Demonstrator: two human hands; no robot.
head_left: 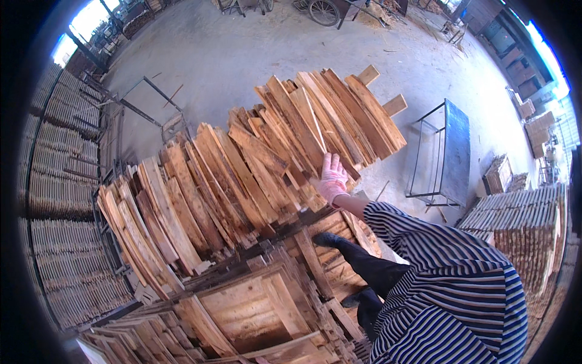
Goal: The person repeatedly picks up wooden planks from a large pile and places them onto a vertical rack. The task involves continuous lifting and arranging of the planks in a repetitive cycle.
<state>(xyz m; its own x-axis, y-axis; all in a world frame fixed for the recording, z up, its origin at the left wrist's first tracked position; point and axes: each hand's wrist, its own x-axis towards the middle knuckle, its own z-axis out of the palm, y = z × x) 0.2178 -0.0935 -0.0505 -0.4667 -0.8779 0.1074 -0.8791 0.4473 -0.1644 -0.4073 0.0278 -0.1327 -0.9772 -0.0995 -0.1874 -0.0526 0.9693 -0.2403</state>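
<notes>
My right hand (333,178), in a pink and white glove, reaches out to the near ends of a long row of rough wooden boards (227,176). Its fingers are at the end of one narrow wooden board (312,118), whose pale edge stands up a little from its neighbours. The palm side is hidden, but the fingers appear closed on that board's end. The boards lie side by side, some tilted or overlapping, with bark-brown and pale faces. My left hand is out of view. A striped sleeve (436,255) covers my right arm.
Wooden panels and stacked pieces (242,309) lie close below the row. A blue-topped metal stand (456,145) is to the right, with a slatted wood stack (515,227) nearer me. Tall slat stacks (66,182) and a metal frame (151,100) stand left. Concrete floor (242,54) stretches beyond.
</notes>
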